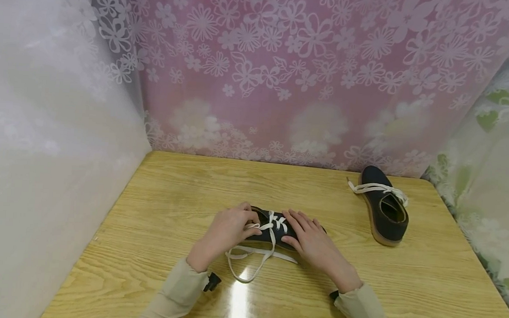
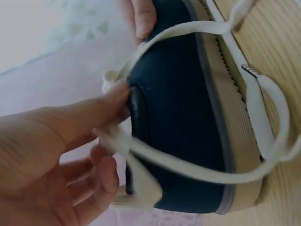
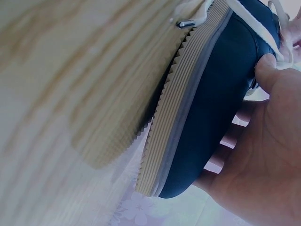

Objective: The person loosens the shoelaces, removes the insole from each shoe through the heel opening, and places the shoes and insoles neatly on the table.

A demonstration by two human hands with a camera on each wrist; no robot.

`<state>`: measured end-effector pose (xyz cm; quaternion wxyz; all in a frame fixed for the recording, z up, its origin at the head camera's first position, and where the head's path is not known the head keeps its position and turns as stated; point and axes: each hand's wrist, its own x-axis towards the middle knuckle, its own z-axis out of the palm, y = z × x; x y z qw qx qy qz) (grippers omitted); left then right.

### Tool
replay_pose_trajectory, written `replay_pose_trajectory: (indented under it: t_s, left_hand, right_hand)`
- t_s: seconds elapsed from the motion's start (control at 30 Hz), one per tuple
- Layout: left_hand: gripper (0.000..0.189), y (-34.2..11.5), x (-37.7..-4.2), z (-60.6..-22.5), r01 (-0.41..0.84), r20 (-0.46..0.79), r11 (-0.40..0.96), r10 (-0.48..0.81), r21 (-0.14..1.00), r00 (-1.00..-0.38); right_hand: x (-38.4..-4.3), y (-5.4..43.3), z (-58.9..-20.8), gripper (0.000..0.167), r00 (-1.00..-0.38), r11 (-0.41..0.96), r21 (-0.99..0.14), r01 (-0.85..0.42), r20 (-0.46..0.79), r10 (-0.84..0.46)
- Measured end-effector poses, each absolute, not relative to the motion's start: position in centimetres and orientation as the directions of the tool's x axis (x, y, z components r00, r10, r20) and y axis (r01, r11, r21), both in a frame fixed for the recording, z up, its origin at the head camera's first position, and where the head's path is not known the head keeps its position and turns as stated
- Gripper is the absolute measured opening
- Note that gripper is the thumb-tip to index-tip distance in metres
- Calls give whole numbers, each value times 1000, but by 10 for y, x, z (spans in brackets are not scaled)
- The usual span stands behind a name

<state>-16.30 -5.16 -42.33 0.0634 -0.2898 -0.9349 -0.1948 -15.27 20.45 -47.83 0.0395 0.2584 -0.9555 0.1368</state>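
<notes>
A dark navy shoe (image 2: 181,99) with a ridged tan sole stands on the table, toe to the right in the head view. My left hand (image 1: 228,228) is at its opening and pinches the white shoelace (image 2: 202,173) between thumb and fingers. The lace's loose length drops over the near side and loops on the tabletop, its tip (image 2: 249,70) beside the sole. My right hand (image 1: 315,244) holds the front of the shoe, thumb (image 3: 267,70) on the near side and fingers over the far side. The hand hides most of the toe.
A matching dark shoe (image 1: 387,230), with its white lace lying across it, stands at the back right of the wooden table (image 1: 183,184). Flowered curtains (image 1: 260,72) hang behind the table and along both sides.
</notes>
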Motion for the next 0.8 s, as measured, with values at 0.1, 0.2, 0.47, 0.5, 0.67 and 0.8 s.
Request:
replay_pose_trajectory:
  t_s: [0.1,0.2,0.47,0.5,0.67,0.8]
  left_hand:
    - [17,-48,-161,-419,583,310,747,499,319,-809]
    - [18,-42,-156,-411,609,344,730,511,310,-788]
    - [23,-20,-140,-400,658,259,614,615,436,-745]
    - [24,-18,-140,-401,665,265,609,619,432,-739]
    - [29,-17,-141,-406,668,205,592,660,450,-723]
    - [30,-20,-146,-412,656,173,587,669,474,-723]
  right_hand:
    - [-152,205,-478,66,-864,828,-245,-504,149,-481]
    - [-152,205,-478,66,-863,828,-245,-505,151,-482]
    - [-150,207,-478,65,-853,824,-222,-521,151,-499]
    - [-150,208,-478,65,-852,823,-220,-524,151,-502]
    - [-150,208,-478,64,-846,818,-216,-533,154,-511]
    - [-150,207,-478,64,-852,818,-237,-524,150,-502]
